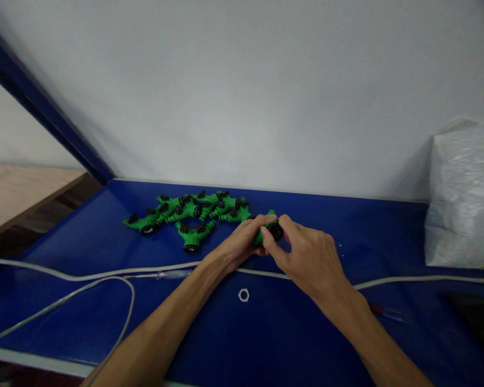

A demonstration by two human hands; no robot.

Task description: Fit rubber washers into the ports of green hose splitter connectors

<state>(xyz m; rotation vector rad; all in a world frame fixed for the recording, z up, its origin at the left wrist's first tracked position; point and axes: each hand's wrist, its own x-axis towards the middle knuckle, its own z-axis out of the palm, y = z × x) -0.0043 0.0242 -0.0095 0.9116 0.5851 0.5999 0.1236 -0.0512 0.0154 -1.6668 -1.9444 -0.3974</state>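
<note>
Both hands meet over the blue table around one green hose splitter (259, 237) with a black collar. My left hand (242, 236) is wrapped about its green body from the left. Thumb and fingers of my right hand (306, 252) close on the black collar (276, 231) at the splitter's near end. Whether a small part sits between the right fingertips is hidden. Below the hands, a small white ring (244, 295) with little tabs lies flat on the table. Several matching green Y-shaped splitters (196, 236) with black valve levers lie in a cluster to the left.
White cables (84, 277) cross the blue table (210, 333). A clear-handled screwdriver (173, 274) lies by the left forearm, and a red-and-clear tool (391, 313) by the right. A plastic-wrapped bundle (463, 199) stands at right, with a dark flat object (476, 322) in front.
</note>
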